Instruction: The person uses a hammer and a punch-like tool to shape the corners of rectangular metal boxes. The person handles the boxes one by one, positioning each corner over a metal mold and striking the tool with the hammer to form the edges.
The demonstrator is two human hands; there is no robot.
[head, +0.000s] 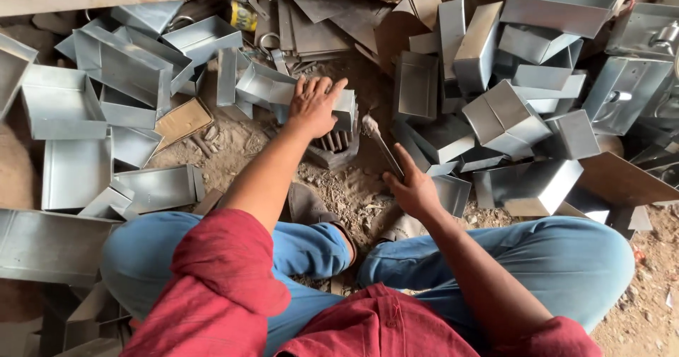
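Head view records the left hand [313,106] laid flat, fingers spread, atop a folded sheet-metal tray [286,92] on the dirt floor [339,187], while the right hand [412,191] closes its grip around a metal tool [382,148] just beside it.

The boxes [506,116] are looking like thin grey metal, smooth and a bit shiny. The ground [353,194] is looking like rough, crumbly dirt. The tool [382,145] is looking like dull, worn metal. The trousers [559,258] are looking like soft blue cloth.

Grey sheet-metal box [283,88] (open-topped) on dirt ground; slim metal tool [380,145] lying diagonally just beside.
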